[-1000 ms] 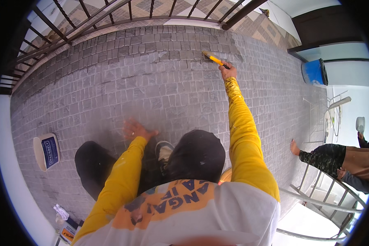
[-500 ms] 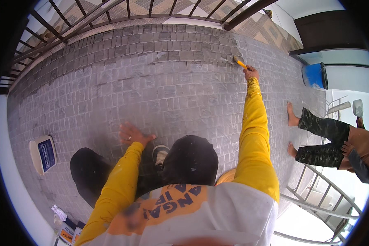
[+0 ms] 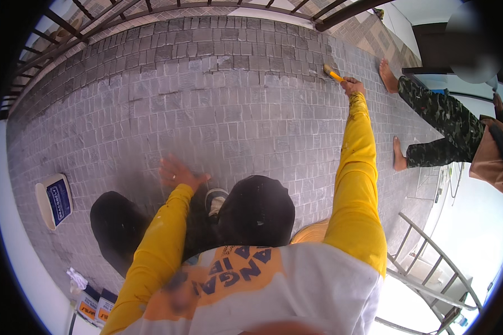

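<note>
My left hand (image 3: 179,173) rests open on the grey paver floor (image 3: 223,117), fingers spread, beside my left knee and shoe. My right hand (image 3: 352,87), at the end of my outstretched arm, grips a paintbrush (image 3: 333,72) by its yellow handle. The bristles touch the pavers at the right part of a darker band that runs along the foot of the railing (image 3: 350,12). A white bucket with a blue label (image 3: 53,201) stands on the floor to my left.
A barefoot person in camouflage trousers (image 3: 439,111) walks at right, holding a blurred grey round object (image 3: 474,51). A blue container (image 3: 439,91) is half hidden behind them. A metal ladder (image 3: 430,245) is at lower right. Cans (image 3: 88,304) and a cloth (image 3: 78,279) lie at lower left.
My right hand and brush have moved rightward along the darker band. The other person has stepped farther up the view, now partly covering the blue container. My left hand stays down.
</note>
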The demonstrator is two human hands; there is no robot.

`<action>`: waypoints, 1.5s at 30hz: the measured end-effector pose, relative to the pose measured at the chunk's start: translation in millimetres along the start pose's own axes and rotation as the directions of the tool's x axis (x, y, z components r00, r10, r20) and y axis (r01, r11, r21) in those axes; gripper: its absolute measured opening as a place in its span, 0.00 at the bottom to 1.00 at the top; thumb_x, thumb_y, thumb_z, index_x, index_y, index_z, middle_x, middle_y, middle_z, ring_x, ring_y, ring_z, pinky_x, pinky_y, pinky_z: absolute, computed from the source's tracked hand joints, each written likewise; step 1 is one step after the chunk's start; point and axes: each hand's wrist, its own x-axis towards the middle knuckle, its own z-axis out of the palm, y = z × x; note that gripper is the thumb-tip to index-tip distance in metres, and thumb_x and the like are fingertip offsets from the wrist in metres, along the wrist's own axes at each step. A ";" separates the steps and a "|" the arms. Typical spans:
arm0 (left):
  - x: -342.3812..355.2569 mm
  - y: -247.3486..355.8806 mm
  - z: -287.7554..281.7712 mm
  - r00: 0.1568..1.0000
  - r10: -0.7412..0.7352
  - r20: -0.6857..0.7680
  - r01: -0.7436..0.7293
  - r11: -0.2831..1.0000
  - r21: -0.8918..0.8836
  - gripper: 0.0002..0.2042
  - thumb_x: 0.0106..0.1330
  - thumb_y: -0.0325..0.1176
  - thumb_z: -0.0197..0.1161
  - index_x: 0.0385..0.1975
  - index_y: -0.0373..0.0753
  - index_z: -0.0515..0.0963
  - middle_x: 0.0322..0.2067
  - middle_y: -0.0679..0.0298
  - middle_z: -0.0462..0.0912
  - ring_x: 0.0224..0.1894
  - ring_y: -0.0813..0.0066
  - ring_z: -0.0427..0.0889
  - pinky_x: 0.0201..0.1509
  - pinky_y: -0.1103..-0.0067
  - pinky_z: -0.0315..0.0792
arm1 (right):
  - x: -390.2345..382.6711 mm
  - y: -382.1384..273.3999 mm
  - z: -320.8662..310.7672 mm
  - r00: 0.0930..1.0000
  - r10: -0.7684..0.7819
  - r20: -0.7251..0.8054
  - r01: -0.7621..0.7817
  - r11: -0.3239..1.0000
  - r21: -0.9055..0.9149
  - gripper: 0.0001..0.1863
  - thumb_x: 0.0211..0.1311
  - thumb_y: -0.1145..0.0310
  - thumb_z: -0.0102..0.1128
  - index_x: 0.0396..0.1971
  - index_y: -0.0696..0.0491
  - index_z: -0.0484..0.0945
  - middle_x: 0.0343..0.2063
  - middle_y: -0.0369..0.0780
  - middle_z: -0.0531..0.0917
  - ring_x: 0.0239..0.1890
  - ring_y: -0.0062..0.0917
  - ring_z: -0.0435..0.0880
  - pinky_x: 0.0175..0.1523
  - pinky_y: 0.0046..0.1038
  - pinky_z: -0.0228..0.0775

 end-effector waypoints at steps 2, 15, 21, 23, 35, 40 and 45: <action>1.0 0.0 0.2 1.000 -0.004 -0.007 0.004 1.000 0.005 0.77 0.40 0.64 0.78 0.70 0.39 0.16 0.70 0.40 0.09 0.71 0.34 0.10 0.70 0.41 0.20 | -26.5 4.3 -3.9 0.992 0.104 0.068 -0.103 0.995 -0.007 0.14 0.48 0.65 0.68 0.37 0.51 0.87 0.25 0.39 0.85 0.28 0.24 0.83 0.39 0.27 0.75; 0.9 -0.3 0.4 1.000 0.014 -0.022 -0.014 1.000 0.005 0.78 0.39 0.64 0.79 0.70 0.39 0.15 0.70 0.41 0.09 0.71 0.35 0.09 0.70 0.41 0.20 | -80.3 -39.1 -38.8 0.981 0.181 -0.067 -0.164 0.964 0.207 0.15 0.52 0.60 0.62 0.35 0.54 0.85 0.19 0.40 0.82 0.17 0.23 0.78 0.24 0.27 0.72; -0.7 -3.5 -0.3 1.000 0.011 -0.007 -0.011 1.000 -0.012 0.77 0.39 0.63 0.79 0.70 0.39 0.15 0.70 0.41 0.10 0.71 0.35 0.10 0.70 0.41 0.21 | -47.4 -55.5 19.3 0.987 0.061 0.148 -0.115 0.912 0.394 0.15 0.56 0.60 0.61 0.35 0.58 0.82 0.21 0.41 0.83 0.18 0.24 0.80 0.27 0.30 0.79; -0.9 -4.0 -0.3 1.000 0.024 -0.006 -0.024 1.000 -0.020 0.77 0.39 0.64 0.79 0.70 0.39 0.16 0.70 0.40 0.10 0.71 0.34 0.10 0.70 0.41 0.21 | -34.4 -51.4 10.0 0.997 0.036 0.069 -0.052 0.968 0.244 0.16 0.56 0.60 0.61 0.37 0.58 0.82 0.22 0.41 0.83 0.19 0.25 0.81 0.27 0.30 0.79; -4.6 2.0 -6.0 1.000 0.013 -0.008 -0.013 1.000 0.022 0.77 0.39 0.64 0.78 0.70 0.39 0.16 0.70 0.40 0.11 0.72 0.33 0.12 0.71 0.41 0.23 | -22.5 -59.7 -52.2 0.921 0.390 -0.001 -0.386 0.911 0.147 0.17 0.56 0.60 0.60 0.30 0.61 0.83 0.19 0.43 0.83 0.18 0.32 0.82 0.27 0.33 0.75; -3.8 0.5 -4.0 1.000 0.016 -0.005 -0.016 1.000 0.011 0.77 0.39 0.64 0.78 0.70 0.39 0.16 0.70 0.40 0.11 0.72 0.34 0.11 0.71 0.41 0.23 | -19.5 -29.5 -55.3 0.920 -0.364 0.148 0.315 0.459 -0.831 0.10 0.59 0.66 0.58 0.32 0.58 0.82 0.22 0.45 0.84 0.24 0.36 0.85 0.36 0.32 0.81; -3.4 -0.1 -3.5 0.999 0.023 -0.023 -0.023 1.000 -0.013 0.77 0.38 0.64 0.79 0.70 0.39 0.16 0.70 0.40 0.11 0.72 0.34 0.11 0.70 0.41 0.22 | -17.3 -45.6 -30.5 0.964 0.252 0.084 -0.244 0.965 -0.099 0.21 0.53 0.55 0.61 0.37 0.59 0.84 0.33 0.49 0.88 0.40 0.38 0.88 0.47 0.35 0.79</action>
